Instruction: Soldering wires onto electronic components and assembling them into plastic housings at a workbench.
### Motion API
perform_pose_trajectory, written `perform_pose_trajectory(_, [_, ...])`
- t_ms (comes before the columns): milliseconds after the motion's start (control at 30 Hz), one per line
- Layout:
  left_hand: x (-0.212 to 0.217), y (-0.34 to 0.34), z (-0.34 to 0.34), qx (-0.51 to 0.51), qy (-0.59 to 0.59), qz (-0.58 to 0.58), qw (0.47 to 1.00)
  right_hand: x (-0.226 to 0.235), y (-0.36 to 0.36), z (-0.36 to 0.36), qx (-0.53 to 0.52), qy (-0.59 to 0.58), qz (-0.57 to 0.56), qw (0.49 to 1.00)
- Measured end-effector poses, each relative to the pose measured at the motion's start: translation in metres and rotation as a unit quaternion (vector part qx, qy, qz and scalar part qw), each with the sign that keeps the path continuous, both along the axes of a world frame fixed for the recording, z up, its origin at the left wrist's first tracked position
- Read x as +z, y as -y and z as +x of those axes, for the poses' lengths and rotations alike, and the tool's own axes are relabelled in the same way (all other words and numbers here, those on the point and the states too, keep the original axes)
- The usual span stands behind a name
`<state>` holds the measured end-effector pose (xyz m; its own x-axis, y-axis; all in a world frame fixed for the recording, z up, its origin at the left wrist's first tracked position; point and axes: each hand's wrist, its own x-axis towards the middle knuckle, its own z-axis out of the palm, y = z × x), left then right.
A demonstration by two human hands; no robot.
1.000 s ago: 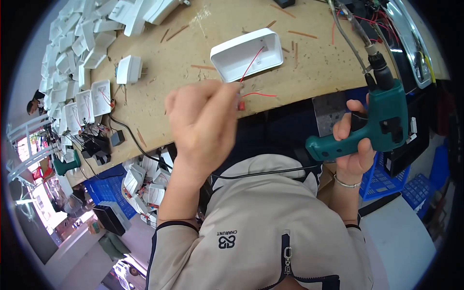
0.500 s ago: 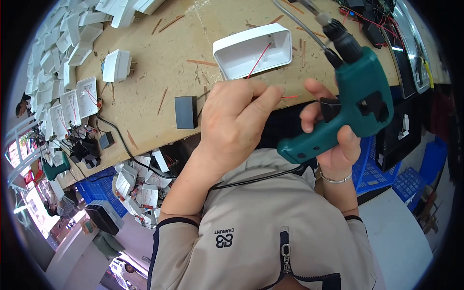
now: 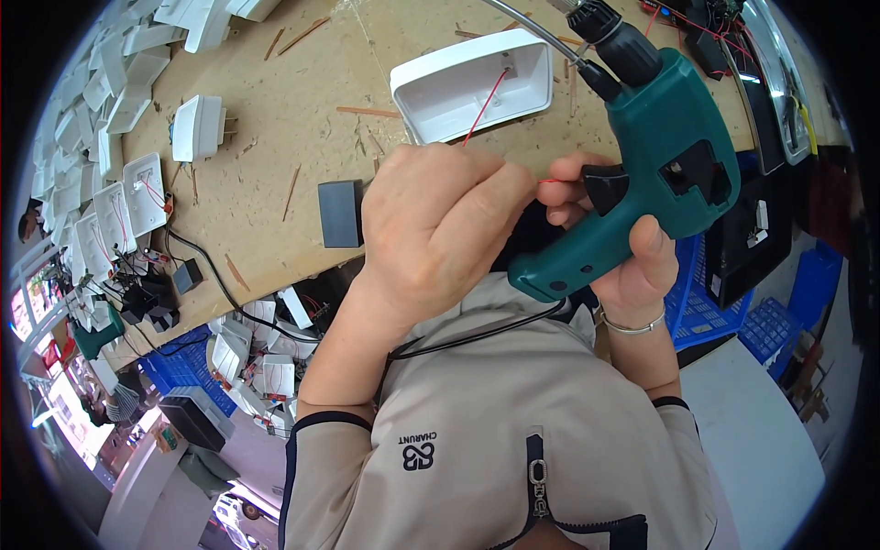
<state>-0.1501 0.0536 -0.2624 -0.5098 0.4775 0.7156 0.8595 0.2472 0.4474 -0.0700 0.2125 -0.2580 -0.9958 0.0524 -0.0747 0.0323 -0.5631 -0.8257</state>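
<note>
My right hand (image 3: pixel 612 247) grips a teal electric drill (image 3: pixel 665 165) by its handle, close in front of my chest, with the black chuck pointing up toward the bench. My left hand (image 3: pixel 438 225) is closed beside it and pinches a thin red wire (image 3: pixel 484 108). The wire runs up to a white rectangular plastic housing (image 3: pixel 477 82) that lies open side up on the wooden bench (image 3: pixel 293 128). The wire's other end shows red between my two hands, near the drill's trigger.
A small dark grey block (image 3: pixel 341 214) lies near the bench edge. Many white plastic housings (image 3: pixel 119 147) crowd the bench's left side. Blue crates (image 3: pixel 706 312) stand below at right, more white parts (image 3: pixel 247 353) and a blue crate at left. A black cable (image 3: pixel 220 284) hangs over the edge.
My right hand has brought the drill up from low at the right until it is beside my left hand. My left hand has stayed closed on the red wire. The view has moved closer.
</note>
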Motion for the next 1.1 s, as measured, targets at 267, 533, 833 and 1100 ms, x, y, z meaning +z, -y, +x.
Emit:
perform_pose_trajectory(267, [0.01,0.005,-0.003,0.067,-0.032,-0.024,0.997,-0.002,-0.002,0.0,-0.03,-0.042,-0.017,0.999])
perform_pose_trajectory(533, [0.013,-0.006,-0.006,0.203,-0.043,-0.084,0.975,0.004,-0.016,0.026,-0.095,-0.065,0.103,0.988])
perform_pose_trajectory(833, [0.015,-0.017,-0.024,0.218,-0.009,-0.164,0.962,0.017,-0.011,0.063,-0.17,0.039,0.249,0.953])
perform_pose_trajectory(1100, [0.015,-0.022,-0.03,0.213,-0.016,-0.183,0.96,0.016,-0.013,0.073,-0.153,0.083,0.273,0.946])
